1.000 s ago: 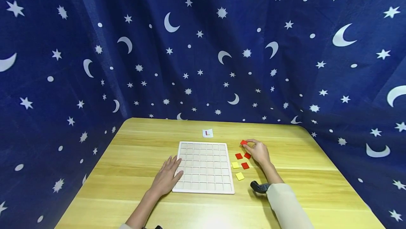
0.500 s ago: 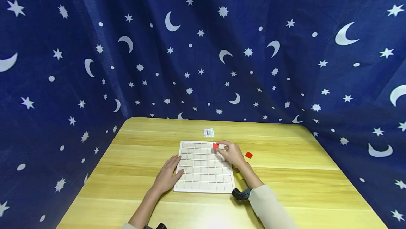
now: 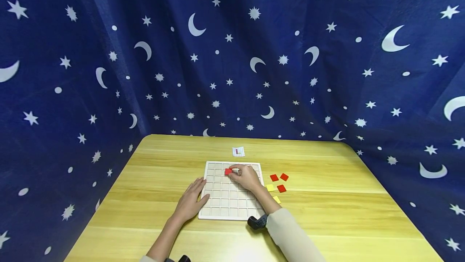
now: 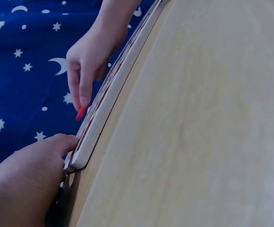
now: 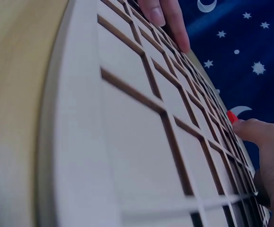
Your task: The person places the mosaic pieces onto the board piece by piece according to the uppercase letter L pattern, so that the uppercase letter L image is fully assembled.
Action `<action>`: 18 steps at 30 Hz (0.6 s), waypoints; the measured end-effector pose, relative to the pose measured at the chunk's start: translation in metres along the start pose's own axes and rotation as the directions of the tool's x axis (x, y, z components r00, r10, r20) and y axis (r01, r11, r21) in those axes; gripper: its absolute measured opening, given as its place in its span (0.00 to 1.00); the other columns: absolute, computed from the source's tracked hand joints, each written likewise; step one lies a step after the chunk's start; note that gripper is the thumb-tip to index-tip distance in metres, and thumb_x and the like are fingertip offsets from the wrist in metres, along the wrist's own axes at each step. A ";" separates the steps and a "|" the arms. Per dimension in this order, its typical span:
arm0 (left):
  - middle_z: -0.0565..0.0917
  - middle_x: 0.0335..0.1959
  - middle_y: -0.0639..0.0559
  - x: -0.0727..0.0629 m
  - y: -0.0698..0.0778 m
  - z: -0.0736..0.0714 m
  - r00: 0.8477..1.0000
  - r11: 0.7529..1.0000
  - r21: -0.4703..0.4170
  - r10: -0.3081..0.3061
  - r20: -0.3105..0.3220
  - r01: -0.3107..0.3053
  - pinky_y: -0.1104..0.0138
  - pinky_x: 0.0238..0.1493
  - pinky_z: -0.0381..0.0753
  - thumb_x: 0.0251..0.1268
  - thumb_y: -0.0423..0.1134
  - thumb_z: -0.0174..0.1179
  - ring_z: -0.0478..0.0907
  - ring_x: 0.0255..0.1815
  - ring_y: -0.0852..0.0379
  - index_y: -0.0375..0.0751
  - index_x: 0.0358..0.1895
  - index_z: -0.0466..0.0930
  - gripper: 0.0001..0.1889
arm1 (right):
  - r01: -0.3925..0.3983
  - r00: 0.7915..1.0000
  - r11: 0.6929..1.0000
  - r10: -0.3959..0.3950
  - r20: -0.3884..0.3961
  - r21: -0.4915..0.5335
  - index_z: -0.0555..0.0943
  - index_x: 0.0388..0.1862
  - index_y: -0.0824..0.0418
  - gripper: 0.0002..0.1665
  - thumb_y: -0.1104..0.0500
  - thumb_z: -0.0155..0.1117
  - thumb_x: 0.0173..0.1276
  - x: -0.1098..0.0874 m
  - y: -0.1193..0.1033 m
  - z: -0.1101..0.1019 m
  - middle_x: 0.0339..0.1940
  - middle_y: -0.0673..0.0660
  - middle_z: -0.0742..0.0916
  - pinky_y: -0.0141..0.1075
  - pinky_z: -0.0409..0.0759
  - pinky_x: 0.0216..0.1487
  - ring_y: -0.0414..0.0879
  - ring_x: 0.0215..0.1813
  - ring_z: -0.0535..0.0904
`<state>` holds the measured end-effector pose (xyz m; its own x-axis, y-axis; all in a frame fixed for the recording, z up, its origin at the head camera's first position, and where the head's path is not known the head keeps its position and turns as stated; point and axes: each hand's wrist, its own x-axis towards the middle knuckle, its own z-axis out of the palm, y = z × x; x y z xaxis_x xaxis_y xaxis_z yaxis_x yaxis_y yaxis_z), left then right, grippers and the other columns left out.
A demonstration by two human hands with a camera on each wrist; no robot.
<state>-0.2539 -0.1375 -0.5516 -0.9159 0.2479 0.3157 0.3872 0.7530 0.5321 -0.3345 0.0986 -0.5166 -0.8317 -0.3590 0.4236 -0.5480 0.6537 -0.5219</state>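
Note:
My right hand (image 3: 248,177) pinches a red square tile (image 3: 227,171) between thumb and fingers, over the upper rows of a white grid board (image 3: 224,204). In the left wrist view the tile (image 4: 80,113) is tilted, held at the fingertips just above the board's surface. My left hand (image 3: 190,198) lies with extended fingers on the board's left edge, its thumb on the border. In the right wrist view the left fingers (image 5: 171,19) rest at the far side of the grid.
Right of the board lie loose red tiles (image 3: 281,188) and yellow tiles (image 3: 270,187), one yellow partly behind my right forearm. A small printed grid card (image 3: 238,151) lies beyond the board. A starry blue curtain (image 3: 232,60) borders the table (image 3: 145,181).
My right hand has carried the red tile leftward from the loose tiles to over the board's upper rows. My left hand has stayed at the board's edge.

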 end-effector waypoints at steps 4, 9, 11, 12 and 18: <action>0.64 0.67 0.41 -0.001 0.000 -0.001 1.000 1.000 0.004 0.006 0.003 -0.006 0.53 0.68 0.53 0.66 0.50 0.54 0.56 0.69 0.43 0.35 0.65 0.65 0.30 | -0.035 0.999 0.999 0.036 0.028 -0.019 0.84 0.44 0.58 0.15 0.54 0.68 0.58 0.002 -0.002 0.005 0.04 0.38 0.58 0.29 0.50 0.13 0.35 0.12 0.47; 0.63 0.67 0.41 -0.002 0.001 -0.001 1.000 1.000 -0.007 -0.006 0.017 0.006 0.54 0.69 0.52 0.66 0.50 0.53 0.55 0.69 0.44 0.36 0.66 0.64 0.30 | -0.059 0.997 0.997 0.062 0.050 -0.057 0.84 0.44 0.55 0.15 0.52 0.67 0.58 0.004 -0.001 0.008 0.05 0.41 0.63 0.30 0.53 0.14 0.37 0.14 0.51; 0.63 0.67 0.42 -0.001 0.000 -0.001 1.000 1.000 -0.001 -0.006 0.016 0.006 0.54 0.69 0.52 0.66 0.50 0.53 0.55 0.69 0.45 0.36 0.66 0.65 0.30 | -0.058 0.997 0.995 0.062 0.049 -0.078 0.85 0.43 0.54 0.15 0.51 0.67 0.58 0.005 -0.001 0.009 0.07 0.42 0.68 0.30 0.57 0.14 0.36 0.15 0.55; 0.64 0.67 0.41 -0.001 0.000 0.000 1.000 1.000 0.004 -0.001 0.012 0.001 0.54 0.69 0.52 0.66 0.50 0.53 0.55 0.69 0.44 0.36 0.66 0.65 0.30 | -0.059 0.997 0.994 0.064 0.050 -0.087 0.85 0.43 0.53 0.15 0.50 0.68 0.58 0.006 -0.001 0.009 0.08 0.43 0.71 0.31 0.59 0.15 0.36 0.15 0.57; 0.64 0.66 0.41 0.000 -0.001 0.000 1.000 1.000 0.009 0.012 0.001 -0.012 0.53 0.68 0.54 0.66 0.51 0.53 0.56 0.69 0.44 0.35 0.65 0.66 0.30 | -0.080 0.995 0.993 0.085 0.053 -0.082 0.85 0.42 0.54 0.14 0.52 0.68 0.57 0.008 -0.004 0.009 0.20 0.49 0.84 0.32 0.68 0.18 0.37 0.18 0.66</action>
<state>-0.2542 -0.1386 -0.5526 -0.9114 0.2570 0.3212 0.3968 0.7555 0.5213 -0.3403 0.0872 -0.5176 -0.8787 -0.3374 0.3378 -0.4704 0.7329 -0.4915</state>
